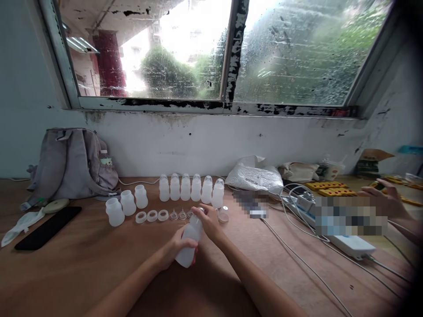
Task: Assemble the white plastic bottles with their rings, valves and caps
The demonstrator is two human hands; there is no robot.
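Note:
A milky white bottle [187,248] is tilted above the wooden table, its top leaning to the right. My left hand [178,247] is wrapped round its body. My right hand [205,219] closes over the bottle's top, which its fingers partly hide. Behind my hands stands a row of capped bottles [185,188]. Three uncapped bottles [128,202] stand to the left. White rings [152,215] and clear nipples [173,215] lie in a line in front of the capped bottles. A clear cap [223,215] sits just right of my right hand.
A grey backpack [71,163] and a black flat case [48,228] are at the left. Silvery packaging [254,174], a white power strip [352,245] and cables occupy the right. Another person's hand [390,198] is at the far right, near yellow trays [337,192].

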